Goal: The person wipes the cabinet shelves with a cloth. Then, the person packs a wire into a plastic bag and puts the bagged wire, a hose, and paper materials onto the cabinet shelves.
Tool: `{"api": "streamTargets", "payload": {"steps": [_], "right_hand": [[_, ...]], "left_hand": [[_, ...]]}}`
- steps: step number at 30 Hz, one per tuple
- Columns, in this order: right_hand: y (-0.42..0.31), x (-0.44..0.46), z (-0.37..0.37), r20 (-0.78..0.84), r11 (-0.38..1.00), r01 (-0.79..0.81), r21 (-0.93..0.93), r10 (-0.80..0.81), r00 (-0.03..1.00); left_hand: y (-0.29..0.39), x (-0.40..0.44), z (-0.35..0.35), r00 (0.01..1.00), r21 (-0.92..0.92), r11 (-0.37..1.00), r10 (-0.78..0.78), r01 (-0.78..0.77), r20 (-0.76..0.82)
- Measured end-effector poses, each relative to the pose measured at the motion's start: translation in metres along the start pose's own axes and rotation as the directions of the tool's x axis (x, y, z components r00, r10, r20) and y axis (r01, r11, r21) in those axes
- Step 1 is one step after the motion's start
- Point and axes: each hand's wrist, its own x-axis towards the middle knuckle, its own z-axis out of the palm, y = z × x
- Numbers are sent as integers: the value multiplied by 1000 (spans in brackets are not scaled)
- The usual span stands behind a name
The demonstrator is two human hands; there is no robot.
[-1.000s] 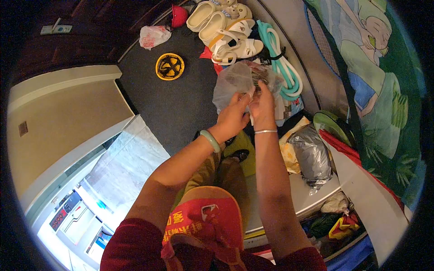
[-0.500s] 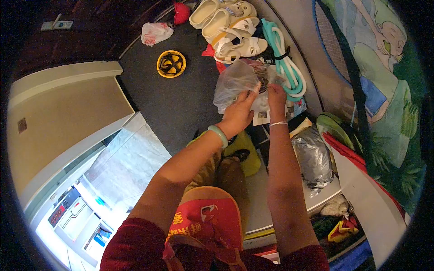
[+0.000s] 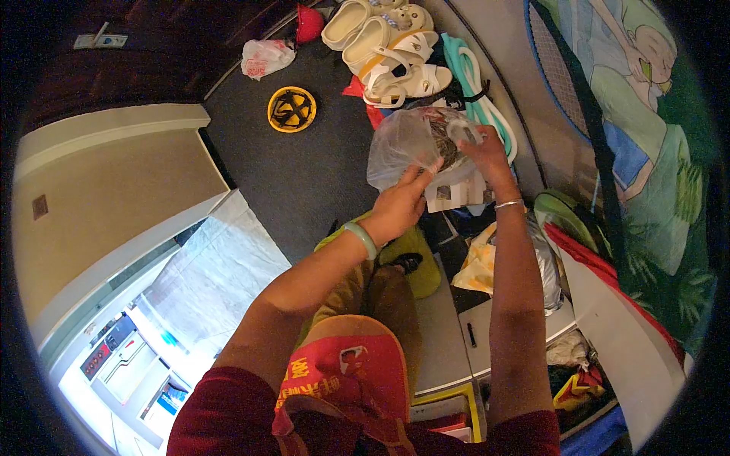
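A thin translucent plastic bag [image 3: 395,144] is spread between my two hands, with its mouth pulled apart. My left hand [image 3: 401,204], with a green bangle at the wrist, grips the bag's near edge between thumb and fingers. On the bag's right side, my right hand [image 3: 490,156] pinches the rim; a thin silver bracelet circles that wrist. Something dark and brownish [image 3: 447,144] shows in the bag's opening, but its kind is unclear. Just below the bag a piece of printed white card or paper [image 3: 449,197] is partly covered.
Pale clogs and sandals [image 3: 384,57] lie beyond the bag, beside a bundled turquoise-and-white hose [image 3: 487,106]. A yellow helmet [image 3: 292,109] rests upturned on the dark mat [image 3: 304,175]. An orange-and-white bag [image 3: 479,262] and silver plastic [image 3: 549,266] sit at right.
My right hand has moved right and slightly up, stretching the bag's mouth wider. The brownish contents show more clearly, and the orange-and-white bag is more visible.
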Motion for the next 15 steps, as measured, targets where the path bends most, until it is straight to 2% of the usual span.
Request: {"api": "streamTargets", "payload": {"steps": [2,3,5,6,8,10,11,12,13,14,15], "right_hand": [[-3,0,0,43,931,151,-333,-145,988],[-2,3,3,43,933,149,-328,-143,989],[-6,22,9,96,802,118,-586,-76,992],[7,39,14,97,805,123,-580,-82,992],[72,89,25,71,555,330,-764,-436,897],[66,92,26,92,389,382,-838,-589,803],[62,93,31,-250,842,451,-295,-524,814],[35,86,31,-452,797,442,411,-242,858],[-10,52,21,-411,835,338,435,-151,899],[-27,31,14,-410,837,341,428,-157,899],[-38,15,9,-336,853,361,377,-237,911]], "left_hand": [[-2,-4,4,998,40,999,32,-30,-46],[-2,-6,5,999,45,999,30,-28,-42],[-5,-9,6,999,67,997,42,-42,9],[-6,-10,5,999,74,996,40,-40,6],[-3,-10,1,996,85,996,1,-9,93],[-1,-11,-2,993,96,995,-24,14,112],[0,-12,-3,990,104,994,-49,35,133],[1,-12,-3,990,99,995,-48,35,134],[2,-12,-3,993,102,995,-37,25,116],[4,-12,-3,995,104,994,-25,15,95],[2,-12,-1,996,98,995,-22,13,87]]}}
